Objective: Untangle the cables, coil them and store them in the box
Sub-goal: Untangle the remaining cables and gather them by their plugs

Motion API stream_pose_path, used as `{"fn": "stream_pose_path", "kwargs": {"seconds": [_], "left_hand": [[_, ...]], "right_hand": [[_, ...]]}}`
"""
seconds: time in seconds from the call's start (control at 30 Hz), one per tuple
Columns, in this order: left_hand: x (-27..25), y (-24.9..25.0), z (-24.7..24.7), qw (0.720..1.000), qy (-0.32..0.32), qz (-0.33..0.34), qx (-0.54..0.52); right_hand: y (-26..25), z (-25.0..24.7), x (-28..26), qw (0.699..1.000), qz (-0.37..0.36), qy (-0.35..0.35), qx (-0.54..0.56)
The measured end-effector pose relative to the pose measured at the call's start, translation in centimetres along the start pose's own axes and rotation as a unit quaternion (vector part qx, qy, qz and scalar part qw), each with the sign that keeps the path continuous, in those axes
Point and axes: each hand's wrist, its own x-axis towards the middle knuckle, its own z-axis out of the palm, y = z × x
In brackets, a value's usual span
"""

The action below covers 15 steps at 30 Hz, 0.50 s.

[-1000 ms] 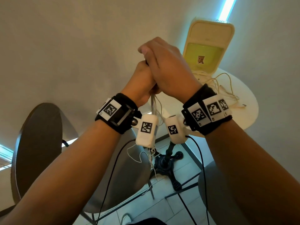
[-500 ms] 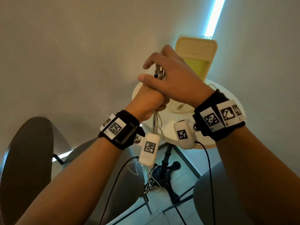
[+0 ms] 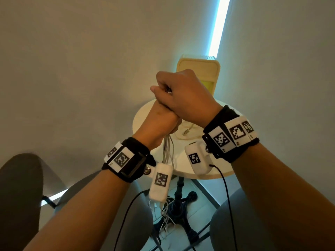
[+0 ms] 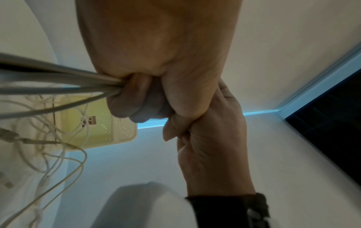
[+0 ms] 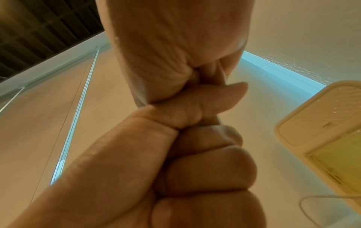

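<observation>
A bundle of white cables hangs down from my left hand, whose fingers curl tightly around it. My right hand sits directly on top of the left, fisted over the bundle's upper ends; a dark plug tip peeks out by the thumb. The bundle's loose tails dangle near the floor. The cream box stands with its lid up at the back of the round white table. More white cables lie in and before the box.
A loose cable with a USB plug lies on the table under my hands. A dark chair back is at the left, a grey seat at the right, and the table's black pedestal foot below. A wall stands close behind.
My right hand's fingers, spread over the plug ends half a second ago, have closed into a fist on the bundle's top. Both hands stay stacked and have risen slightly.
</observation>
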Motion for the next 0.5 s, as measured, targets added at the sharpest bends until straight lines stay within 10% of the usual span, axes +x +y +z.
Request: {"fn": "stream_pose_path", "kwargs": {"seconds": [0.5], "left_hand": [[2.1, -0.9, 0.0, 0.988, 0.016, -0.079, -0.132]], "right_hand": [[5.2, -2.7, -0.7, 0.989, 0.136, 0.037, 0.052]]}}
